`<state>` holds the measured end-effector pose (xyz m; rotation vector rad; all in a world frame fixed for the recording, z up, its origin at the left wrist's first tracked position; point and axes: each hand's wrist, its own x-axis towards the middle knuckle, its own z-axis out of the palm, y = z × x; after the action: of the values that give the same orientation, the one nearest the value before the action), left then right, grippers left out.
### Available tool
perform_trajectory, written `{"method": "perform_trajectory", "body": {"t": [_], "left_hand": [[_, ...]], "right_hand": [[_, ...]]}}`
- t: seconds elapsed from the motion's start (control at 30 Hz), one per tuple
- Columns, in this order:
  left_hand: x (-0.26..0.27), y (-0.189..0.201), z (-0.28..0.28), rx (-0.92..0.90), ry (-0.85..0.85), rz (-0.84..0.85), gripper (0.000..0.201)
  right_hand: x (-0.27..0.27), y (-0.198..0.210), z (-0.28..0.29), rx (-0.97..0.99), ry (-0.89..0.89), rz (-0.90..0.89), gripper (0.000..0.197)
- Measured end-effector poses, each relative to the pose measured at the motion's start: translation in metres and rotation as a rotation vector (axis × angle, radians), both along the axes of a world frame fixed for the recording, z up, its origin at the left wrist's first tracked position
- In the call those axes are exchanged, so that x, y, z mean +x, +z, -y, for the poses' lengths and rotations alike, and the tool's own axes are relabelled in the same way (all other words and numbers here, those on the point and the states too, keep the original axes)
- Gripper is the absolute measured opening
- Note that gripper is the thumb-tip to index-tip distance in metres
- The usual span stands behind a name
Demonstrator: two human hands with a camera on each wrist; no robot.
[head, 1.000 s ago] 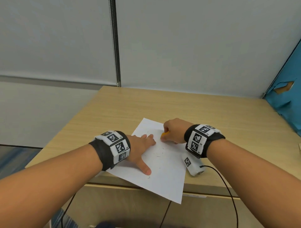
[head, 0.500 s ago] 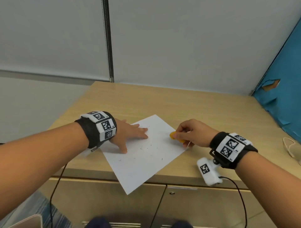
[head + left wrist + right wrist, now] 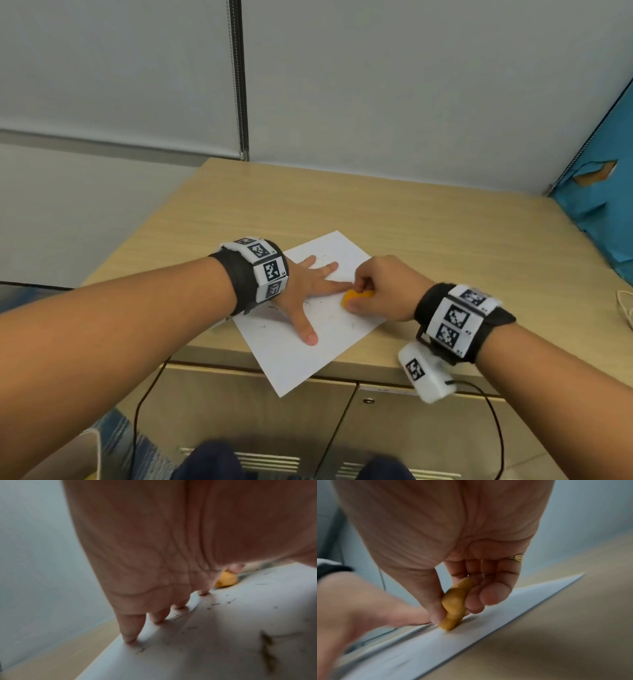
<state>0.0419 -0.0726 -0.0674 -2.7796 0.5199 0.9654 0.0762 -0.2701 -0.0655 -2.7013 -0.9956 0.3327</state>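
right hand (image 3: 380,289) pinched the orange eraser (image 3: 354,297) by its sides; looked soft, grippy. left hand (image 3: 306,291), fingers flat and spread, pinned the thin, floppy paper (image 3: 301,363).

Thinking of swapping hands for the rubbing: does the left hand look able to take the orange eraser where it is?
Probably yes. The left hand lies flat on the paper, fingertips beside the orange eraser, nothing between; the right hand pinching it must let go.
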Motion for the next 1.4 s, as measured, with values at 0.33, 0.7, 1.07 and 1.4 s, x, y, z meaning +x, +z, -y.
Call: {"method": "perform_trajectory", "body": {"t": [0.33,0.7,1.07,1.4], "left_hand": [[0.0,-0.005,0.0,-0.003,0.015,0.021,0.121],[0.001,-0.007,-0.003,-0.033,0.006,0.028,0.121],[-0.003,0.008,-0.003,-0.004,-0.018,0.012,0.125],[-0.015,0.026,-0.015,-0.029,-0.053,-0.007,0.104]], "right_hand": [[-0.02,0.004,-0.019,-0.052,0.076,0.059,0.026],[-0.018,0.002,-0.02,-0.06,0.08,0.058,0.025],[0.028,-0.004,0.042,0.147,-0.284,-0.162,0.034],[0.029,-0.005,0.084,0.193,-0.495,-0.15,0.031]]}}
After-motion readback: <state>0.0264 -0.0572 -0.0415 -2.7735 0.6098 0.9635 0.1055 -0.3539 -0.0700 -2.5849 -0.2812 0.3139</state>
